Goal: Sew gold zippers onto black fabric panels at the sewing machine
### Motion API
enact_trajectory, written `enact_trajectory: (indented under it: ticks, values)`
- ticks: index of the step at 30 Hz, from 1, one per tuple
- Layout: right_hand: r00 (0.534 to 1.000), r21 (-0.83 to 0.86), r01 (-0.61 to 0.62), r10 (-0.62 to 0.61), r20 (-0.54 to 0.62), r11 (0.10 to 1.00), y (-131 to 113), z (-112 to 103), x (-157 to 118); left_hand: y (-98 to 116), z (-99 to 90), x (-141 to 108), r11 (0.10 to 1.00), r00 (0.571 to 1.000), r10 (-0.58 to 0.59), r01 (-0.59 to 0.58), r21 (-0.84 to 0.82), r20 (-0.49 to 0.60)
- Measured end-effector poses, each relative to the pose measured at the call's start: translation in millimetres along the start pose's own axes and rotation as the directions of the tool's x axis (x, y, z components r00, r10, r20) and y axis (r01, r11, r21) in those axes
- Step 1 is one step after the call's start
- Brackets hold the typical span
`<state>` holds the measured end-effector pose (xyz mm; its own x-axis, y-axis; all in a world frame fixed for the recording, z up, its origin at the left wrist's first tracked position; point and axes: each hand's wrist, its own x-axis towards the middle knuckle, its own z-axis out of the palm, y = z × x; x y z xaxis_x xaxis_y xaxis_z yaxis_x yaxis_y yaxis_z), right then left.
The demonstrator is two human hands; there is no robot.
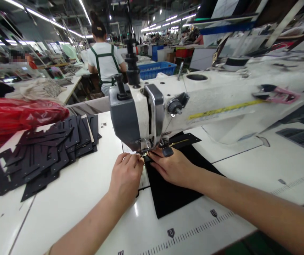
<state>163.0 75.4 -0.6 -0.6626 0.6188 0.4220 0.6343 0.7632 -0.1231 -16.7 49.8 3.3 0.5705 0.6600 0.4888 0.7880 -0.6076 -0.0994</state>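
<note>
Where the white bench (pixel 79 212) reaches its far left corner, a red plastic bag (pixel 21 118) sits beside a heap of flat, black cut pieces (pixel 48 148). Beyond the bench's far edge, a person (pixel 105 60) in a white top with dark green straps faces away. Near the middle of the bench, the left hand (pixel 127 175) is narrow, its fingers bunched just beside the needle area; whether it pinches anything is hidden. The sewing machine (pixel 133 120) stands over both hands, with a blue basket (pixel 155 70) behind it. Black cloth (pixel 173 194) lies from the needle area toward the ruler marks along the bench's near edge. The right hand (pixel 173 166) rests palm down on it, fingers extended under the machine head. Behind that hand lies a black strip (pixel 193 138) with a gold-coloured line. Pink-handled snips (pixel 276 94) are on the machine's arm, farther right.
</note>
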Motion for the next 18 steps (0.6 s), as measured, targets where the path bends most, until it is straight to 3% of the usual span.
enact_trajectory:
  ticks: [11, 18]
  values:
    - [0.999, 0.014, 0.000, 0.000, -0.039, 1.000, 0.0, 1.8, -0.3, -2.6, 1.1, -1.6, 0.999, 1.000, -0.021, 0.021, -0.028, 0.007]
    - [1.000, 0.008, -0.010, 0.010, -0.022, 1.000, -1.0, -1.8, 4.2, -5.4, 4.4, -2.0, 0.998, 0.998, -0.043, 0.041, -0.042, -0.048]
